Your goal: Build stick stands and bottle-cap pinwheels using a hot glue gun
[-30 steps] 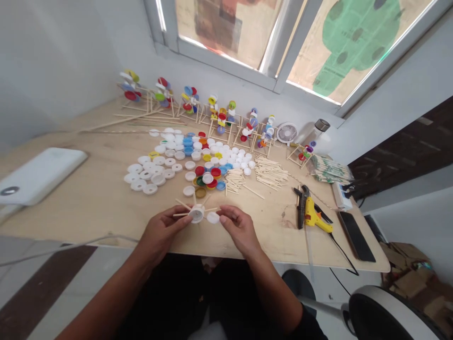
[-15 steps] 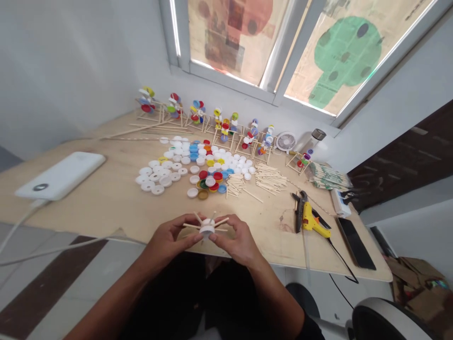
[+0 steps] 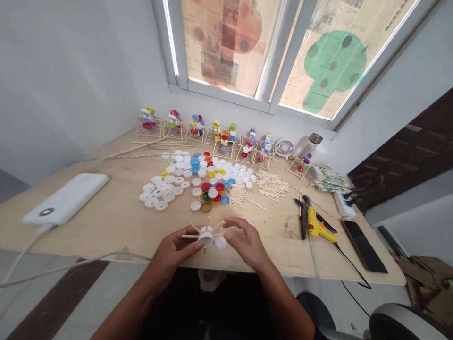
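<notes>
My left hand (image 3: 176,251) pinches a white bottle cap hub (image 3: 206,234) with several thin wooden sticks radiating from it like spokes. My right hand (image 3: 247,243) holds a second white cap (image 3: 220,242) between thumb and fingers, just right of the hub and touching or nearly touching it. Both hands hover over the near edge of the plywood table (image 3: 116,222).
A spread of white and coloured bottle caps (image 3: 198,177) and piles of short sticks (image 3: 271,182) lie mid-table. Finished cap pinwheels (image 3: 222,137) line the back. A yellow glue gun (image 3: 316,225), pliers, a phone (image 3: 364,245) sit right; a white power bank (image 3: 67,198) left.
The view has tilted up slightly. The right hand's white cap, pressed on the hub half a second ago, now sits just to the hub's right; both hands stay near the table edge.
</notes>
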`<state>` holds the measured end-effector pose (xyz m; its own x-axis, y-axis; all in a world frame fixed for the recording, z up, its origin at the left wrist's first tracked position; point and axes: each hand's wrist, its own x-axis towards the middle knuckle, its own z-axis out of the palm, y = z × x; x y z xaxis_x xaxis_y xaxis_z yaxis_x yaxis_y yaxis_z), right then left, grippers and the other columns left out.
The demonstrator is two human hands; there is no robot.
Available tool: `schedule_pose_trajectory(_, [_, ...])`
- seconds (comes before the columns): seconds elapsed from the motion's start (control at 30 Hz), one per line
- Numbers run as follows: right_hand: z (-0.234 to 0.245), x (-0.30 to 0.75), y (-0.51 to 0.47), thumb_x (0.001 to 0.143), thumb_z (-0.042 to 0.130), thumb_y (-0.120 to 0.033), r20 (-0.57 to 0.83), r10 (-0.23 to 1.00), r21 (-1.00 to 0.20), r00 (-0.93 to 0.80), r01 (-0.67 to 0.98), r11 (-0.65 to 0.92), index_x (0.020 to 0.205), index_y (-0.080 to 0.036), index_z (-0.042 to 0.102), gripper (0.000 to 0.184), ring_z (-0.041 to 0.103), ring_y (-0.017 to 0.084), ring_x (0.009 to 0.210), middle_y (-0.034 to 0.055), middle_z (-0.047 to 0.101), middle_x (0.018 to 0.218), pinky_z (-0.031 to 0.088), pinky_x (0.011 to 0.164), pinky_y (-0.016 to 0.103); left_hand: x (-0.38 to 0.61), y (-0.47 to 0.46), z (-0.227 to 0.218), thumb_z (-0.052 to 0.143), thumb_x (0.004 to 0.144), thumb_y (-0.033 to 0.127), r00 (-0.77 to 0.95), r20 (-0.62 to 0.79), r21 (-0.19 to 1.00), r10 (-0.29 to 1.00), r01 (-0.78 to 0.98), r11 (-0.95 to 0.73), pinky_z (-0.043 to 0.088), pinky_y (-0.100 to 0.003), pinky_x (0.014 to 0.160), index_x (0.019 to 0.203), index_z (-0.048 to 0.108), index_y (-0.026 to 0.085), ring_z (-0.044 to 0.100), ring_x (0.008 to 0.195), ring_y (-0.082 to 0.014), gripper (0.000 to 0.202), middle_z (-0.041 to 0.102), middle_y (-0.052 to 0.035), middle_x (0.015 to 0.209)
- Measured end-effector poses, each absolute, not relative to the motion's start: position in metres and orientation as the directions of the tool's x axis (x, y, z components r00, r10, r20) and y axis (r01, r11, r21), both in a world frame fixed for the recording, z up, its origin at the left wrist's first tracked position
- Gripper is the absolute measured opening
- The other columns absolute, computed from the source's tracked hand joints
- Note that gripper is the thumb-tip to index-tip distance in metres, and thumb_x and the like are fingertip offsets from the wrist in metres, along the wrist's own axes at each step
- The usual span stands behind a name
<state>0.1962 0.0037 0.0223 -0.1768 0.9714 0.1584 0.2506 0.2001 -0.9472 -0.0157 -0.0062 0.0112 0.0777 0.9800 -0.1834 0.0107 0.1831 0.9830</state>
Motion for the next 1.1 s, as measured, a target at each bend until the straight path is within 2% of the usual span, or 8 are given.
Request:
schedule_pose_trajectory(0.13, [0.018, 0.202, 0.034, 0.089, 0.060, -0.029, 0.248, 0.969, -0.843, -0.004, 0.492, 0.218, 0.103, -0.020, 0.071, 0.020, 0.066, 0.026, 0.104, 0.0092, 0.075, 0.106, 0.047, 0.097, 0.044, -0.022, 0.003, 0.002, 0.084, 0.054, 0.058, -0.053, -0.179, 0.984, 0.983, -0.024, 0.177, 0.057, -0.036, 0.086, 0.082, 0.072, 0.021, 0.072, 0.097, -0.0294, 0.048, 0.078, -0.0091, 0.102])
schedule_pose_trajectory(0.2, [0.019, 0.200, 0.052, 0.088, 0.061, -0.025, 0.312, 0.950, -0.725, -0.031, 0.638, 0.259, 0.102, -0.021, 0.072, 0.018, 0.064, 0.028, 0.108, 0.0093, 0.074, 0.108, 0.045, 0.098, 0.045, -0.023, 0.008, -0.002, 0.083, 0.054, 0.060, -0.121, -0.174, 0.985, 0.977, -0.042, 0.170, 0.058, -0.036, 0.084, 0.081, 0.072, 0.021, 0.072, 0.095, -0.0296, 0.049, 0.078, -0.0091, 0.099])
schedule_pose_trajectory(0.3, [0.023, 0.190, 0.079, 0.087, 0.063, -0.022, 0.337, 0.936, -0.558, -0.100, 0.780, 0.284, 0.107, -0.020, 0.072, 0.022, 0.060, 0.030, 0.111, 0.0097, 0.074, 0.111, 0.042, 0.098, 0.046, -0.023, 0.015, -0.006, 0.083, 0.053, 0.063, -0.182, -0.158, 0.987, 0.971, -0.048, 0.151, 0.059, -0.034, 0.080, 0.082, 0.072, 0.021, 0.073, 0.089, -0.0285, 0.052, 0.078, -0.0079, 0.091])
schedule_pose_trajectory(0.4, [0.026, 0.178, 0.103, 0.086, 0.065, -0.021, 0.316, 0.934, -0.451, -0.168, 0.839, 0.304, 0.110, -0.019, 0.071, 0.025, 0.059, 0.029, 0.112, 0.0102, 0.073, 0.111, 0.042, 0.097, 0.044, -0.023, 0.021, -0.008, 0.083, 0.051, 0.063, -0.209, -0.135, 0.991, 0.969, -0.047, 0.128, 0.060, -0.032, 0.077, 0.078, 0.071, 0.021, 0.073, 0.089, -0.0287, 0.052, 0.078, -0.0072, 0.088])
schedule_pose_trajectory(0.5, [0.028, 0.169, 0.123, 0.085, 0.067, -0.023, 0.290, 0.930, -0.394, -0.224, 0.858, 0.330, 0.112, -0.021, 0.070, 0.027, 0.057, 0.029, 0.113, 0.0089, 0.072, 0.114, 0.041, 0.097, 0.043, -0.026, 0.023, -0.011, 0.082, 0.054, 0.062, -0.218, -0.101, 0.995, 0.971, 0.004, 0.104, 0.060, -0.031, 0.080, 0.076, 0.072, 0.022, 0.073, 0.094, -0.0288, 0.047, 0.078, -0.0066, 0.094])
schedule_pose_trajectory(0.7, [0.026, 0.159, 0.143, 0.085, 0.067, -0.024, 0.222, 0.925, -0.385, -0.307, 0.845, 0.373, 0.124, -0.024, 0.065, 0.039, 0.053, 0.028, 0.120, 0.0064, 0.072, 0.116, 0.038, 0.100, 0.043, -0.036, 0.020, -0.023, 0.078, 0.060, 0.060, -0.213, -0.090, 0.990, 0.973, 0.084, 0.110, 0.059, -0.031, 0.086, 0.078, 0.074, 0.023, 0.072, 0.098, -0.0281, 0.041, 0.078, -0.0050, 0.102])
schedule_pose_trajectory(0.87, [0.025, 0.150, 0.147, 0.083, 0.067, -0.022, 0.199, 0.935, -0.401, -0.294, 0.846, 0.352, 0.116, -0.025, 0.069, 0.033, 0.056, 0.028, 0.117, 0.0064, 0.073, 0.113, 0.038, 0.098, 0.042, -0.039, 0.022, -0.031, 0.078, 0.060, 0.061, -0.213, -0.063, 0.990, 0.975, 0.112, 0.088, 0.059, -0.032, 0.085, 0.078, 0.074, 0.023, 0.073, 0.097, -0.0284, 0.042, 0.078, -0.0061, 0.101])
schedule_pose_trajectory(1.1, [0.036, 0.157, 0.134, 0.082, 0.068, -0.020, 0.257, 0.944, -0.465, -0.209, 0.829, 0.310, 0.120, -0.022, 0.067, 0.038, 0.060, 0.027, 0.113, 0.0083, 0.072, 0.117, 0.042, 0.099, 0.042, -0.033, 0.024, -0.029, 0.081, 0.055, 0.063, -0.255, -0.098, 0.995, 0.962, -0.018, 0.096, 0.060, -0.033, 0.082, 0.075, 0.072, 0.022, 0.073, 0.096, -0.0287, 0.047, 0.077, -0.0079, 0.104])
